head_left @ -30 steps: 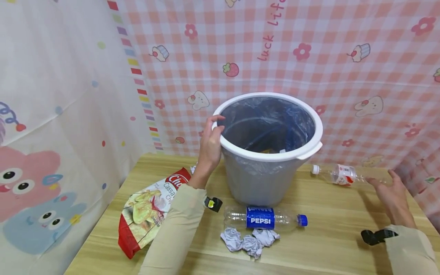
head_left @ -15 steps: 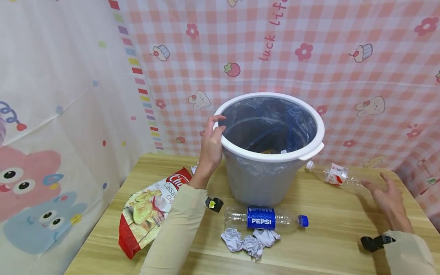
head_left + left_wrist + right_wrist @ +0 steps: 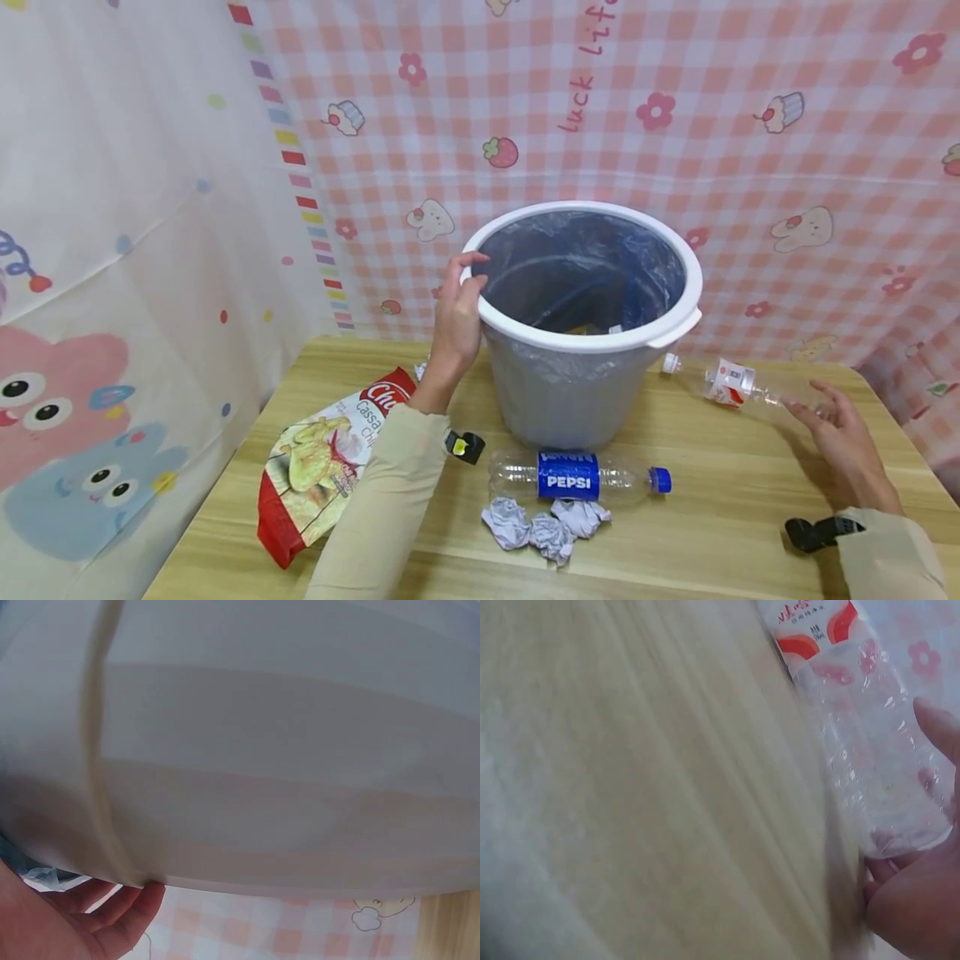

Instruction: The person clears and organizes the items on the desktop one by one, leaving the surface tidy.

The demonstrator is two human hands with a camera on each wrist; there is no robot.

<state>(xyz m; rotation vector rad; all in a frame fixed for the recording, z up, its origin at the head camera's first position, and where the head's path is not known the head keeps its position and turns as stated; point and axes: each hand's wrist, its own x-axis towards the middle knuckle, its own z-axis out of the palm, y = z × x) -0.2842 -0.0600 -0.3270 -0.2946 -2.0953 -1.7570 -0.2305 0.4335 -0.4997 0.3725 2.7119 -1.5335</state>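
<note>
My left hand (image 3: 457, 321) grips the white rim of a grey trash can (image 3: 566, 400), fingers over the edge. In the left wrist view its wall fills most of the picture, with the hand (image 3: 97, 919) at its lower left edge. A transparent bag lines the can. On the right, my right hand (image 3: 840, 433) holds the base end of a clear plastic bottle (image 3: 731, 383) with a white cap and a red-and-white label. The right wrist view shows thumb and fingers around that bottle's (image 3: 870, 750) bottom; whether it touches the table I cannot tell.
A Pepsi bottle (image 3: 567, 477) lies before the can, with crumpled paper balls (image 3: 551, 537) beside it. At left lies a chip bag (image 3: 322, 458), partly behind my left forearm. Another bit of paper (image 3: 421, 370) shows by the left wrist. The checked cloth (image 3: 562, 108) hangs behind.
The right hand and the clear bottle have shifted left, bringing the cap closer to the trash can. My left hand stays on the rim.
</note>
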